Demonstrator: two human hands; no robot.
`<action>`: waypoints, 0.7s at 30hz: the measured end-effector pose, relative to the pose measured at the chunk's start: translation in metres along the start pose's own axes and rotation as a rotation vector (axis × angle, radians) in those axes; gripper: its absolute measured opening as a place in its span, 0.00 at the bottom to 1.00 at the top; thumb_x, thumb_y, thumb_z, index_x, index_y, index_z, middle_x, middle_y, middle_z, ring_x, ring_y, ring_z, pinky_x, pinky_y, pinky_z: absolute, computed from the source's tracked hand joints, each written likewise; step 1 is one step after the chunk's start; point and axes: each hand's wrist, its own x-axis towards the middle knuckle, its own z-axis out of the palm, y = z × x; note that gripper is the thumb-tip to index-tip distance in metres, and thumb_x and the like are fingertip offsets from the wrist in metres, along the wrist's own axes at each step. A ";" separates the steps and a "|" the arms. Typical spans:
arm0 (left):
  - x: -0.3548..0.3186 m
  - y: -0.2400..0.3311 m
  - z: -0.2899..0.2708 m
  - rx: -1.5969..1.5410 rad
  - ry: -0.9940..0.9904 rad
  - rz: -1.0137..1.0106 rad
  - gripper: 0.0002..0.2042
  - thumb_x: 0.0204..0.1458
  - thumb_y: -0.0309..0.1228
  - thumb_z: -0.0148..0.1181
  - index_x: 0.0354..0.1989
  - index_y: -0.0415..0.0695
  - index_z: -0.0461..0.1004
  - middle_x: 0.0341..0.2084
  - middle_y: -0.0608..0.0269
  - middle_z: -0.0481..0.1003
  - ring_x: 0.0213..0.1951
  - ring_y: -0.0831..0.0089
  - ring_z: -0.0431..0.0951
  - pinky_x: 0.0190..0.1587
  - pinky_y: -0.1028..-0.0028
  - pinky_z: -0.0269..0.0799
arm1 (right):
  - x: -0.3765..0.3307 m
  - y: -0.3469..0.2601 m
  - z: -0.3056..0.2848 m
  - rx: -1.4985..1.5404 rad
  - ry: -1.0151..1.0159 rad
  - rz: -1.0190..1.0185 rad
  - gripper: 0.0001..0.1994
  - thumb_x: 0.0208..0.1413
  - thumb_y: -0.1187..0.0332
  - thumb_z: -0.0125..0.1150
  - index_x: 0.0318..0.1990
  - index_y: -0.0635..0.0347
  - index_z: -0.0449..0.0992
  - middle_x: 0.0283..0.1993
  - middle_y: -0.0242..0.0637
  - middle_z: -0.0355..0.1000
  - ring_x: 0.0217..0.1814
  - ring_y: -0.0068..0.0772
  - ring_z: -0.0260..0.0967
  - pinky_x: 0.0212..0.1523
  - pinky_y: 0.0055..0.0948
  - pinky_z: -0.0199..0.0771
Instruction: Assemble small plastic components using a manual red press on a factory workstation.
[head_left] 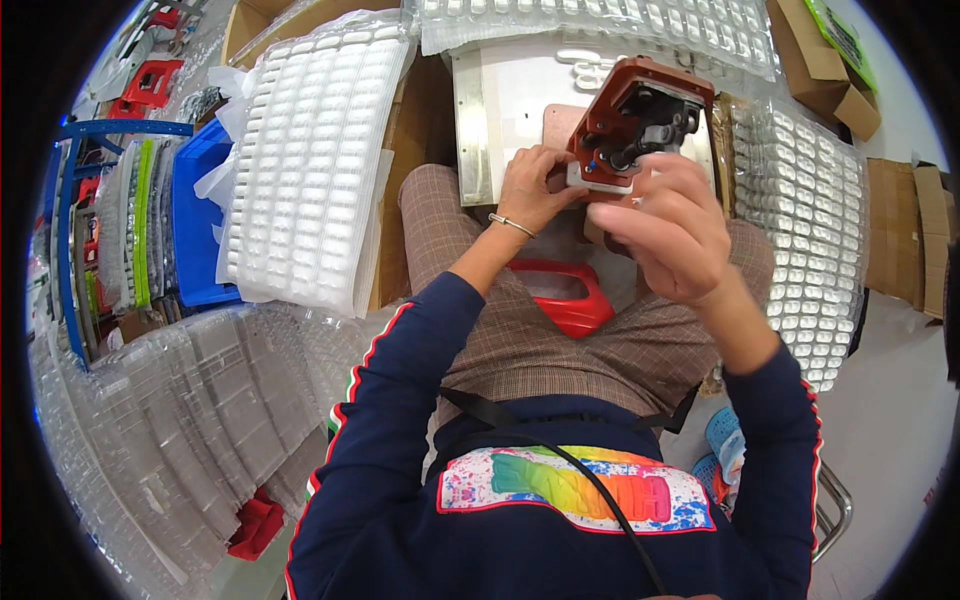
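Observation:
A red-brown hand press [640, 90] with a dark lever mechanism [655, 135] stands on the white work board [490, 120] in front of me. My left hand [535, 188] is at the left side of its base, thumb and fingers pinched together beside a flat white piece [600, 178]. What the fingertips hold, if anything, is hidden. My right hand [675, 235] is raised in front of the press on its right, its fingers bent and smeared by motion. Small white oval pieces [590, 72] lie on the board behind the press.
Clear blister trays of white pieces stand at the left [310, 150], along the back [600, 20] and at the right [800, 240]. A blue bin [205, 220] is farther left, near stacked empty clear trays [210, 400]. A red stool [575, 305] shows between my knees.

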 end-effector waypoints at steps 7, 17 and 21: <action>-0.001 -0.005 0.003 0.053 -0.040 -0.043 0.21 0.34 0.34 0.75 0.40 0.47 0.77 0.35 0.61 0.74 0.40 0.58 0.72 0.47 0.64 0.68 | -0.011 0.014 0.016 -0.201 0.172 -0.104 0.16 0.44 0.73 0.63 0.44 0.51 0.82 0.25 0.25 0.65 0.34 0.29 0.66 0.56 0.37 0.68; 0.000 -0.003 -0.006 0.042 -0.068 -0.059 0.20 0.35 0.34 0.75 0.40 0.47 0.77 0.36 0.61 0.74 0.41 0.58 0.71 0.48 0.64 0.68 | 0.093 0.035 -0.064 0.359 0.292 0.685 0.16 0.67 0.61 0.51 0.48 0.66 0.76 0.28 0.29 0.72 0.25 0.19 0.68 0.30 0.19 0.71; 0.005 -0.002 -0.017 -0.031 -0.180 -0.093 0.20 0.38 0.31 0.73 0.43 0.45 0.77 0.37 0.60 0.75 0.41 0.60 0.73 0.48 0.65 0.70 | 0.046 0.114 -0.021 0.646 0.608 0.894 0.16 0.66 0.60 0.53 0.46 0.64 0.77 0.33 0.32 0.72 0.32 0.22 0.69 0.38 0.25 0.70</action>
